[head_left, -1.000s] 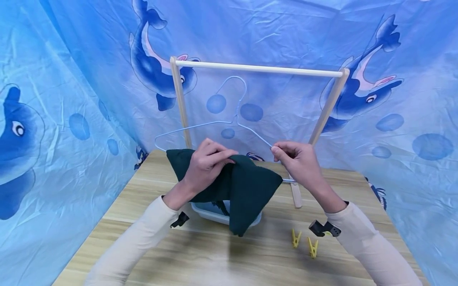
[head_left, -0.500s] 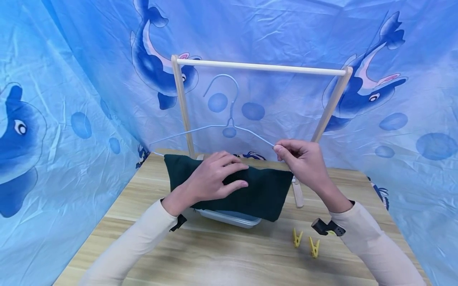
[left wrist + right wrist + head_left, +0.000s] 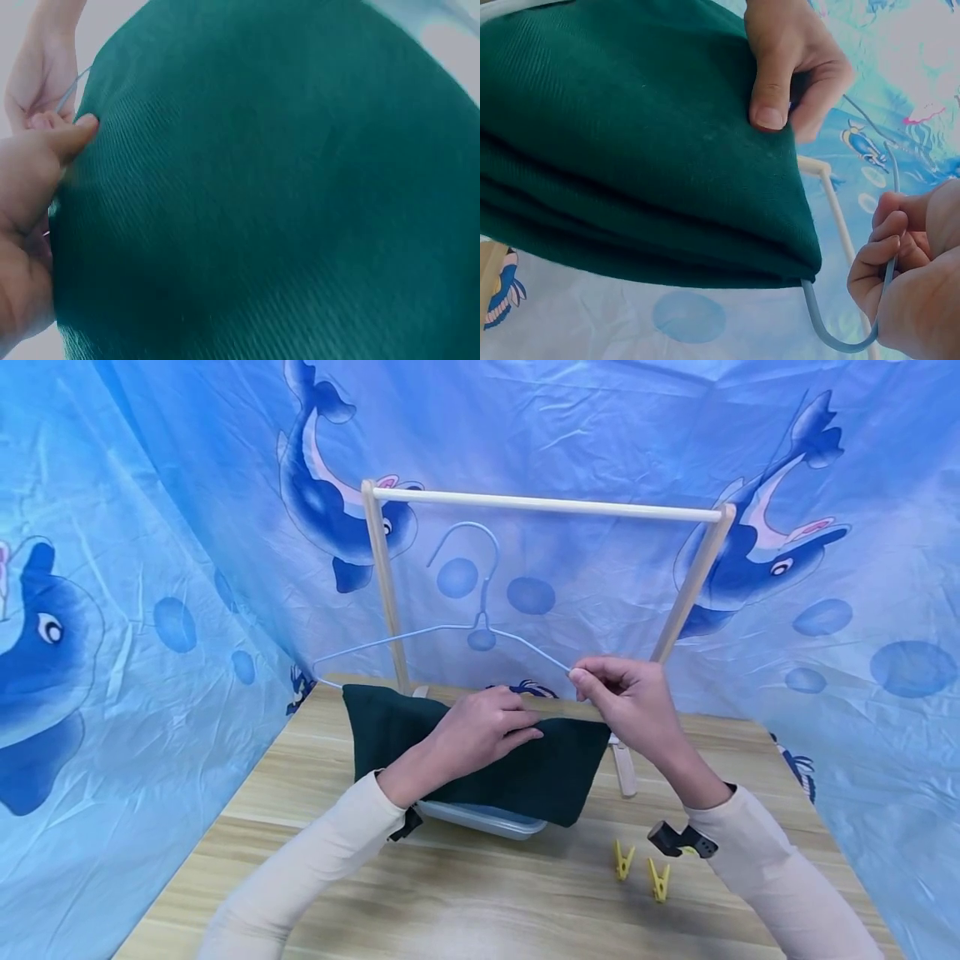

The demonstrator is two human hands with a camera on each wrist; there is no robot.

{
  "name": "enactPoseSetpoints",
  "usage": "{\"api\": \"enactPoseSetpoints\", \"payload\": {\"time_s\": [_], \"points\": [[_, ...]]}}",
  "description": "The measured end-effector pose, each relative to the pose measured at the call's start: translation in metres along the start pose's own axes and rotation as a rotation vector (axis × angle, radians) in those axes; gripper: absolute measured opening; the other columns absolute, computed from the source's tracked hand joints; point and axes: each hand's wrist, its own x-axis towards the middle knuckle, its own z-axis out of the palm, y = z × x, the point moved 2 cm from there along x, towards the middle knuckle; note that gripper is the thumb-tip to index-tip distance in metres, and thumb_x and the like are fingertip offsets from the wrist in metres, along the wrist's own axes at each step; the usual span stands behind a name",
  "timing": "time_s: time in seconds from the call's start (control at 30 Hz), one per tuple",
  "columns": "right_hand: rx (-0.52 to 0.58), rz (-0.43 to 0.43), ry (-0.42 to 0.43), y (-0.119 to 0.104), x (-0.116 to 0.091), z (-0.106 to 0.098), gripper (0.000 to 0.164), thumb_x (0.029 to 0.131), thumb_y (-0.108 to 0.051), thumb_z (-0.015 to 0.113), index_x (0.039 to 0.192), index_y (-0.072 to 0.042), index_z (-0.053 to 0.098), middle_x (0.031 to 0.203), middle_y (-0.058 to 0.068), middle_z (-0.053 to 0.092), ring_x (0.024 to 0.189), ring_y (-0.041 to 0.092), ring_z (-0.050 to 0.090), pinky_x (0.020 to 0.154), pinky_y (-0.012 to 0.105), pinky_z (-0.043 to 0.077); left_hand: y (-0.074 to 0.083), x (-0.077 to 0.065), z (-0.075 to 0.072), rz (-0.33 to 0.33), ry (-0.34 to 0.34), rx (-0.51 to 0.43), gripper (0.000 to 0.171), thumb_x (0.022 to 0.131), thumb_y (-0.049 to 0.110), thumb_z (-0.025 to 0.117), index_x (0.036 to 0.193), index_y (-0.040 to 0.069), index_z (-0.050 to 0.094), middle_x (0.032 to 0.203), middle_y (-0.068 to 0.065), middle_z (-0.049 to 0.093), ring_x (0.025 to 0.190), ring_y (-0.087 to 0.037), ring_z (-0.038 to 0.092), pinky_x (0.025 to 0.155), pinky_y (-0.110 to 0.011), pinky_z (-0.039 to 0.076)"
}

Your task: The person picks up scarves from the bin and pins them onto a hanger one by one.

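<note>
A dark green cloth [image 3: 517, 785] drapes folded over the lower bar of a light blue wire hanger [image 3: 484, 595], which is held up with its hook on top. My left hand [image 3: 483, 727] pinches the cloth's top edge near the middle; in the right wrist view its thumb [image 3: 771, 97] lies on the front face, with fingers behind. My right hand [image 3: 630, 697] grips the hanger's right shoulder between thumb and fingers. Seen from the right wrist, the hanger's bent corner emerges beside the cloth. In the left wrist view the cloth [image 3: 262, 180] fills most of the frame.
A pale plastic tub [image 3: 480, 818] sits partly under the cloth. Two yellow clothespins [image 3: 623, 860] lie to its right on the wooden table [image 3: 420, 902]. Behind the hanger stands a rack with a white rail [image 3: 547, 505]. A blue dolphin-print curtain surrounds the table.
The cloth's bunched front fold has dropped flat and spread along the bar. My left hand loosened, slid right along the top edge and pinches there. The right hand has kept its hold.
</note>
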Motion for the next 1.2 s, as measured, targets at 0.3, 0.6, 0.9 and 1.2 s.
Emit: {"api": "enactPoseSetpoints", "payload": {"time_s": [0.3, 0.6, 0.9, 1.2], "points": [[0.02, 0.056, -0.009, 0.009, -0.004, 0.006, 0.012, 0.098, -0.002, 0.067, 0.093, -0.004, 0.077, 0.07, 0.004, 0.064, 0.051, 0.012, 0.045, 0.049, 0.025, 0.037, 0.002, -0.002, -0.004, -0.14, 0.181, -0.052, 0.01, 0.094, 0.016, 0.075, 0.086, 0.011, 0.079, 0.073, 0.002, 0.067, 0.068, -0.013, 0.057, 0.064, -0.025, 0.047], [0.022, 0.027, 0.006, 0.011, -0.003, 0.005, 0.013, 0.097, 0.001, 0.066, 0.093, -0.004, 0.078, 0.068, -0.002, 0.064, 0.046, 0.01, 0.04, 0.044, 0.025, 0.033, 0.003, -0.001, 0.005, -0.053, 0.042, -0.009, 0.015, 0.093, 0.026, 0.078, 0.098, 0.012, 0.079, 0.088, 0.001, 0.07, 0.079, -0.012, 0.065, 0.078, -0.025, 0.055], [0.03, 0.033, 0.0, 0.01, 0.0, 0.004, 0.011, 0.097, -0.001, 0.067, 0.095, -0.003, 0.078, 0.069, 0.005, 0.065, 0.047, 0.011, 0.043, 0.045, 0.024, 0.035, 0.001, -0.001, 0.012, -0.097, -0.038, 0.005, 0.029, 0.087, 0.03, 0.083, 0.107, 0.011, 0.074, 0.099, 0.0, 0.074, 0.087, -0.014, 0.07, 0.08, -0.028, 0.057], [-0.002, 0.046, 0.023, 0.014, 0.004, -0.004, 0.012, 0.097, 0.0, 0.067, 0.094, -0.004, 0.078, 0.069, 0.0, 0.065, 0.048, 0.01, 0.044, 0.047, 0.023, 0.036, -0.021, -0.015, -0.017, -0.21, -0.147, -0.011, 0.031, 0.097, 0.04, 0.071, 0.112, 0.013, 0.076, 0.101, 0.001, 0.075, 0.088, -0.015, 0.068, 0.081, -0.033, 0.056]]}}
